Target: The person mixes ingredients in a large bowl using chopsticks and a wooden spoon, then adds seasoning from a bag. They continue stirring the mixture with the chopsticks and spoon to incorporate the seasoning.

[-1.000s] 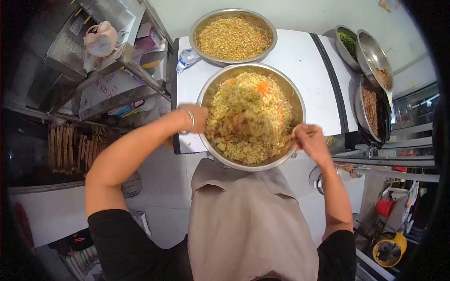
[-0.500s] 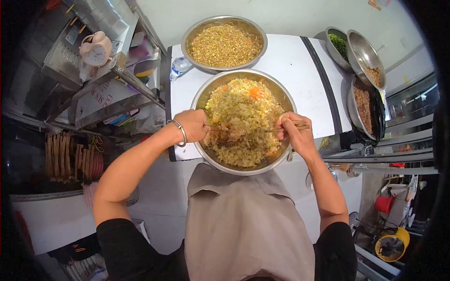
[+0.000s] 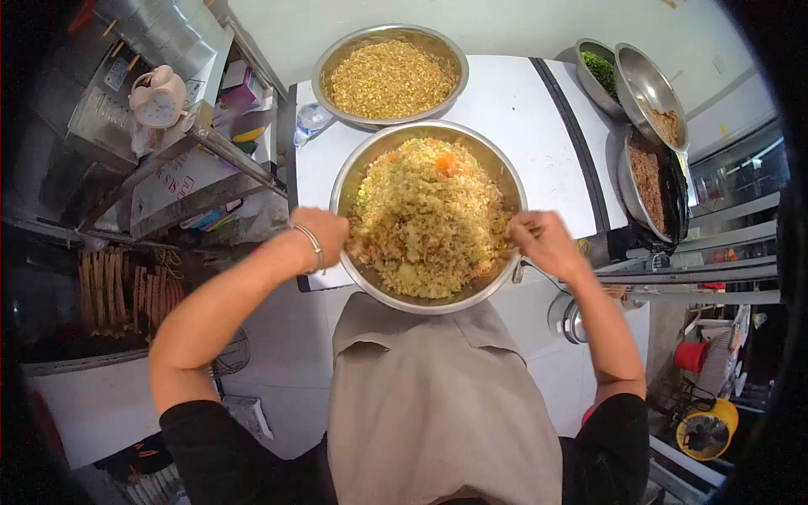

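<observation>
A large steel bowl (image 3: 341, 181) on the white table holds a heaped mix of chopped food (image 3: 429, 210) with orange bits near the top and a browner patch toward the front. My left hand (image 3: 324, 236), with a bangle at the wrist, is closed at the bowl's left rim. At the right rim my right hand (image 3: 543, 240) has its fingers pinched together, touching the edge of the food. What either hand grips is blurred and cannot be made out.
A second steel bowl (image 3: 318, 80) of yellowish chopped filling stands behind. Bowls of greens (image 3: 599, 74) and brown filling (image 3: 648, 185) are at the right, one bowl (image 3: 648, 84) tilted over them. A metal shelf (image 3: 210, 139) with a pink clock (image 3: 158, 97) stands left.
My hands have moved apart, the left one leftward to outside the rim. The sticks seen at my right hand before no longer show clearly. The heaped food has shifted, with more brown pieces showing.
</observation>
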Demonstrator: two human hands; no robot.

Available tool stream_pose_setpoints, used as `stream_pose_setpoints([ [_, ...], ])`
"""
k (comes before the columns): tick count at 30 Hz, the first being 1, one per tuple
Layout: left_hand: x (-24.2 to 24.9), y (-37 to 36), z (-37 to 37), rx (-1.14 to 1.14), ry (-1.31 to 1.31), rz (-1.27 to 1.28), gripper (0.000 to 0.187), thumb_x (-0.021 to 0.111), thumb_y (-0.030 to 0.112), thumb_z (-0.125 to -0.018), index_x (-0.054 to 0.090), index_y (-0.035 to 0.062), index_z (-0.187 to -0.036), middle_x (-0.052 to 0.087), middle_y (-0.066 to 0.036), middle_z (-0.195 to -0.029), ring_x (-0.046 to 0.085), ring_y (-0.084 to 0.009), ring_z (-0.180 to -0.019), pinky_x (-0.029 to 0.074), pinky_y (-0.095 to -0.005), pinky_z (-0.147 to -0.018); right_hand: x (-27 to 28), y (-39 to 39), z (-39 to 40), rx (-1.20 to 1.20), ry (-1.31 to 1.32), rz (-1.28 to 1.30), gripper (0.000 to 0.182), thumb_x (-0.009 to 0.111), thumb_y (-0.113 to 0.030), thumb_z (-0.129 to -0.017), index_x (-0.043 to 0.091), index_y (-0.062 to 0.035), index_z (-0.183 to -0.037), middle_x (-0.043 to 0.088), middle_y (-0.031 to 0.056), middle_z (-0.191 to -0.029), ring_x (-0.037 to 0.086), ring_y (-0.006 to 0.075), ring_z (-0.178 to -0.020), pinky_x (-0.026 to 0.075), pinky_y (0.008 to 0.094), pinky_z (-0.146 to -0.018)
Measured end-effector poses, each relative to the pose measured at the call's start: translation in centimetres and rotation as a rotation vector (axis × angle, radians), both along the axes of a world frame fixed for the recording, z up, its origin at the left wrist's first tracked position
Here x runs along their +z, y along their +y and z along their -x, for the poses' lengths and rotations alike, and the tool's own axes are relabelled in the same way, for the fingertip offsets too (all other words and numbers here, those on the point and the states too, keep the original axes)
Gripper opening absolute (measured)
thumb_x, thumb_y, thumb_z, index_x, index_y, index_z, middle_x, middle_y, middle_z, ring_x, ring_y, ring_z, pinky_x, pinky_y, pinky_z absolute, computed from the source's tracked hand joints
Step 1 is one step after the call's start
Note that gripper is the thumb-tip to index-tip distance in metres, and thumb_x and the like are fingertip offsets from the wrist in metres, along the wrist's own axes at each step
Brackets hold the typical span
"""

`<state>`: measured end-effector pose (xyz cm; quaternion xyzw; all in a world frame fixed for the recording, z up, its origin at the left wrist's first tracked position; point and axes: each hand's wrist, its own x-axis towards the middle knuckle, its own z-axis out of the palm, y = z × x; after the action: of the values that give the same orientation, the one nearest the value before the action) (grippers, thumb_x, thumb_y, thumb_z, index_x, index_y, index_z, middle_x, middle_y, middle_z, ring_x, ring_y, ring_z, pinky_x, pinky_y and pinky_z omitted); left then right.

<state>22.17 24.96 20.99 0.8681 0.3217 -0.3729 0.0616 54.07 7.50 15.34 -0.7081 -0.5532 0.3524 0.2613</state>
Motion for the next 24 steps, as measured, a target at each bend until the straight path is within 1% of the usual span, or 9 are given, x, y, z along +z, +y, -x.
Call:
stream_pose_setpoints([
  [3,-11.2,0.1,2.0,0.172,-0.232,0.253,0.023,0.059,0.017,-0.081,0.072,-0.001,-0.088,0.069,-0.026,-0.091,0.069,-0.0379,-0.09,0.054,-0.0434,-0.081,-7.8,-0.7,2.0,-0.328,0.536,0.098,0.021,0.056,-0.015,-0.091,0.066,0.001,-0.083,0.064,0.0064,-0.07,0.063,0.0154,-0.059,0.053,0.0287,-0.054],
  [7,-12.5,-1.8,1.0,0.447,-0.564,0.45,0.024,0.066,0.025,-0.085,0.075,0.0032,-0.081,0.066,-0.016,-0.066,0.06,-0.0261,-0.057,0.048,-0.0387,-0.059,-10.0,-0.5,4.6,-0.506,0.748,0.015,0.023,0.057,-0.019,-0.092,0.065,0.0003,-0.082,0.064,0.0068,-0.074,0.062,0.0146,-0.057,0.052,0.0278,-0.051],
  [8,-12.7,-1.7,0.6,0.478,-0.478,0.416,0.023,0.066,0.024,-0.087,0.075,0.0032,-0.084,0.064,-0.014,-0.062,0.059,-0.022,-0.056,0.047,-0.0367,-0.057,-10.0,-0.1,4.8,-0.509,0.771,-0.005,0.023,0.057,-0.019,-0.092,0.065,0.0003,-0.082,0.064,0.007,-0.074,0.062,0.0143,-0.057,0.052,0.0277,-0.051],
  [11,-12.8,-0.8,1.2,0.465,-0.565,0.457,0.026,0.065,0.024,-0.088,0.074,0.0013,-0.08,0.063,-0.011,-0.06,0.058,-0.0199,-0.055,0.047,-0.0368,-0.057,-5.0,-0.2,5.5,-0.439,0.722,-0.09,0.023,0.057,-0.018,-0.092,0.066,0.0012,-0.082,0.063,0.0072,-0.073,0.061,0.0141,-0.056,0.05,0.0279,-0.05],
  [14,-9.0,-0.5,0.3,0.422,-0.661,0.441,0.029,0.062,0.027,-0.084,0.069,0.0014,-0.072,0.062,-0.02,-0.064,0.064,-0.0332,-0.062,0.049,-0.0437,-0.063,-1.3,0.6,3.6,-0.24,0.472,-0.178,0.023,0.056,-0.017,-0.093,0.066,0.0021,-0.085,0.064,0.0083,-0.074,0.061,0.0145,-0.057,0.048,0.0287,-0.053],
  [17,-3.9,-1.2,-1.0,0.242,-0.625,0.135,0.029,0.06,0.025,-0.086,0.069,0.0034,-0.07,0.063,-0.02,-0.066,0.066,-0.0359,-0.066,0.051,-0.0458,-0.065,1.1,2.1,3.1,-0.072,0.298,-0.292,0.023,0.055,-0.016,-0.095,0.066,0.0022,-0.087,0.064,0.0088,-0.076,0.061,0.0142,-0.059,0.047,0.029,-0.055],
  [18,-2.7,-1.3,-0.9,0.185,-0.589,0.061,0.02,0.06,0.024,-0.088,0.073,0.0092,-0.082,0.066,-0.018,-0.07,0.064,-0.0387,-0.067,0.05,-0.0491,-0.063,2.5,2.5,3.1,-0.046,0.26,-0.29,0.02,0.054,-0.013,-0.094,0.067,0.0013,-0.088,0.064,0.0119,-0.078,0.063,0.0207,-0.063,0.049,0.0319,-0.058],
  [21,0.2,-1.9,-0.3,0.101,-0.573,-0.178,0.019,0.06,0.025,-0.088,0.073,0.0104,-0.085,0.066,-0.016,-0.069,0.066,-0.037,-0.069,0.052,-0.0489,-0.065,4.4,3.5,2.1,0.171,-0.047,-0.485,0.014,0.057,-0.009,-0.091,0.067,0.0006,-0.091,0.064,0.0153,-0.081,0.064,0.0298,-0.07,0.051,0.0369,-0.064],
  [24,1.2,-1.7,-0.2,0.04,-0.537,-0.274,0.019,0.06,0.024,-0.089,0.072,0.0101,-0.089,0.066,-0.017,-0.066,0.066,-0.0372,-0.064,0.052,-0.0488,-0.061,2.6,4.5,2.8,0.166,-0.046,-0.561,0.012,0.061,-0.006,-0.087,0.067,-0.0009,-0.096,0.064,0.0174,-0.084,0.062,0.036,-0.077,0.052,0.0414,-0.069],
])
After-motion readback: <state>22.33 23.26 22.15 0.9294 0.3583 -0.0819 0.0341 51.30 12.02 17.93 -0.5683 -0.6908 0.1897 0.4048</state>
